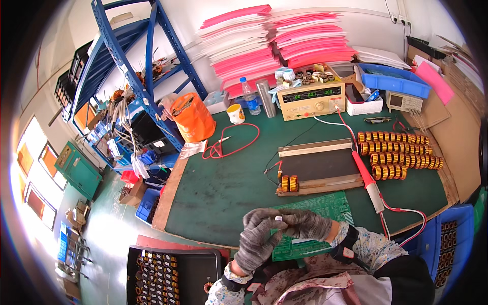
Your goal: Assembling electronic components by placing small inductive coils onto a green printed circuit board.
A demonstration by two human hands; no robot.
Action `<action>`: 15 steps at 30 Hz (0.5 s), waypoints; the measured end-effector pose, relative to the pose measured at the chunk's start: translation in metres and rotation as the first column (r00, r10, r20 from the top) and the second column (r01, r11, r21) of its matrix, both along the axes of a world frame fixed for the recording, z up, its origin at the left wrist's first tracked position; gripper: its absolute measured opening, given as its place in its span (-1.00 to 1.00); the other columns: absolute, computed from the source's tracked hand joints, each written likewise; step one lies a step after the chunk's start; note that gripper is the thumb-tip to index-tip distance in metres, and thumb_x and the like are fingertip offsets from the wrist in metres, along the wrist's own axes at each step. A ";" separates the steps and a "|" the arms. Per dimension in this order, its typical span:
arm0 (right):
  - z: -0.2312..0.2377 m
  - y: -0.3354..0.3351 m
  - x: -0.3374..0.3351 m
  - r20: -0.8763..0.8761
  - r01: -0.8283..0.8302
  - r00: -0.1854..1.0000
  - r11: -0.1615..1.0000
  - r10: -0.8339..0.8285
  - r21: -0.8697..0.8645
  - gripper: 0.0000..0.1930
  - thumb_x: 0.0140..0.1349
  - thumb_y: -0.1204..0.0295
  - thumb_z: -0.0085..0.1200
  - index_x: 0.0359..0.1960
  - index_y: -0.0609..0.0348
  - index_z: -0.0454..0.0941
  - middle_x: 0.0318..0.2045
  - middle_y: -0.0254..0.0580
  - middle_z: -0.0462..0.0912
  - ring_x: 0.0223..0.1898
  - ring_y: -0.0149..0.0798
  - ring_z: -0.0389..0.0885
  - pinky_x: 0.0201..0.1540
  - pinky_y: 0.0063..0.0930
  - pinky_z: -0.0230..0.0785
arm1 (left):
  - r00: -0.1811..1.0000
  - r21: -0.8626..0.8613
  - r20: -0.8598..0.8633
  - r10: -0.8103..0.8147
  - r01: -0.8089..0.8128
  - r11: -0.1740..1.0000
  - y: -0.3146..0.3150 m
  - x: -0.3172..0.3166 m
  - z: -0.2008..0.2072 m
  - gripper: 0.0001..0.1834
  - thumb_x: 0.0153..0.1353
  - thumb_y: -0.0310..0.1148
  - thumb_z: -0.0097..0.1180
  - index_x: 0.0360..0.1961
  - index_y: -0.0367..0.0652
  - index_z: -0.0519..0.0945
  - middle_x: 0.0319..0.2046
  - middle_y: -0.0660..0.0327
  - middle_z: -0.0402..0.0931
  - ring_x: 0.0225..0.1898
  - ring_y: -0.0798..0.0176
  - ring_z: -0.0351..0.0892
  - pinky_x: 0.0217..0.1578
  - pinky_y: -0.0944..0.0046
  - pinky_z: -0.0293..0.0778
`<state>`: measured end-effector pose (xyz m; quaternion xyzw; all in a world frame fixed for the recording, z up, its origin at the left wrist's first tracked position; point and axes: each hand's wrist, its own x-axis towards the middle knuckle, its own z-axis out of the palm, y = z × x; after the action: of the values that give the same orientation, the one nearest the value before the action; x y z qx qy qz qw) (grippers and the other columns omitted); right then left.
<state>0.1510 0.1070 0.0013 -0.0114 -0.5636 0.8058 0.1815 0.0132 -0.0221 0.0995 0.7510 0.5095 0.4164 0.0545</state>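
Head camera view: a small white piece point(278, 218) is held at the fingertips where the grey-gloved left hand point(255, 240) and right hand point(309, 224) are brought together, near the front edge of the table point(218, 190). The fingers of both hands are curled inward, but by which hand the piece is gripped cannot be told. A green circuit board point(330, 206) is partly covered by the hands. Beyond it, two copper-wound rings point(290, 183) are seated at the left end of a railed dark panel point(317, 166), whose right end is crossed by a red-and-white probe point(365, 173)
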 end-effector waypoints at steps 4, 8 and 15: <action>0.008 0.037 0.018 0.179 0.259 0.937 0.939 -0.301 0.225 -0.51 0.07 0.47 0.17 0.07 0.16 0.33 -0.12 -0.18 0.44 -0.18 -0.28 0.52 -0.19 -0.34 0.45 | 0.997 -0.123 0.051 0.064 -0.057 0.991 -0.032 -0.017 0.026 -0.73 -0.09 -0.59 0.24 -0.28 -0.17 0.58 -0.20 0.11 0.51 -0.13 0.10 0.48 -0.12 0.22 0.42; 0.012 0.062 0.023 -0.015 0.313 0.522 0.175 -0.853 0.933 -0.46 -0.11 0.51 0.25 -0.02 0.19 0.34 -0.17 -0.10 0.41 -0.14 -0.09 0.50 -0.08 -0.25 0.42 | 0.958 -0.303 -0.138 0.253 -0.284 0.910 -0.090 -0.053 0.025 -0.74 -0.06 -0.52 0.20 -0.26 -0.13 0.56 -0.30 0.13 0.52 -0.26 0.05 0.53 -0.27 0.20 0.47; 0.004 0.078 0.004 0.114 -0.044 0.502 0.106 -0.858 0.993 -0.36 -0.15 0.50 0.23 0.04 0.20 0.24 -0.09 0.05 0.36 -0.04 0.06 0.42 0.04 -0.18 0.32 | 0.795 -0.525 -0.065 0.604 -0.541 0.657 -0.207 -0.123 -0.029 -0.81 -0.03 -0.52 0.20 -0.31 -0.20 0.59 -0.42 0.18 0.59 -0.37 0.27 0.59 -0.33 0.33 0.51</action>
<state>0.1548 0.1852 0.0053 -0.3898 -0.8983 0.1199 0.1632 -0.1102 -0.2295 0.0703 0.4829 0.8084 0.3016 0.1498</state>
